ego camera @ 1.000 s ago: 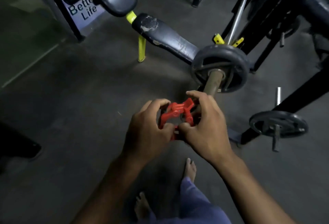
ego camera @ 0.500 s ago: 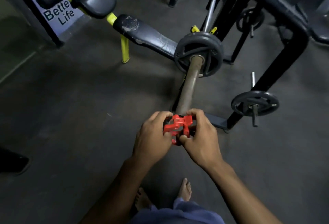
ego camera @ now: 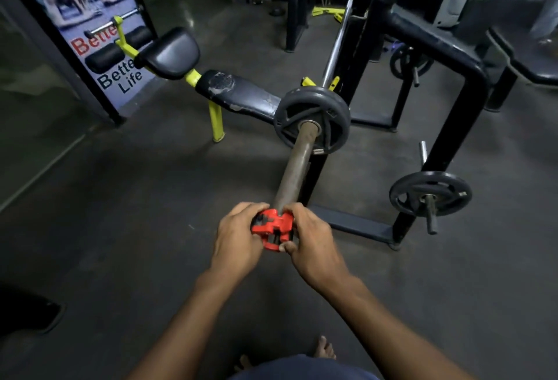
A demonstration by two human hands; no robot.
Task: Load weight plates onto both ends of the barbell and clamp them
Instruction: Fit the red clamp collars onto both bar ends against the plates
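I hold the red clamp [ego camera: 273, 227] with both hands at the centre of the frame, my left hand [ego camera: 238, 239] gripping its left side and my right hand [ego camera: 311, 240] pinching the right, at the near tip of the barbell [ego camera: 294, 172]. One weight plate [ego camera: 312, 119] sits further up the sleeve, above centre. To do this well, I should keep the clamp square to the bar, slide it flush against the plate, then close its lever firmly.

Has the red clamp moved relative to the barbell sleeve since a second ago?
Yes. The red clamp, gripped by both hands, was off the tip a second ago; now it sits at the barbell sleeve end, well short of the weight plate.
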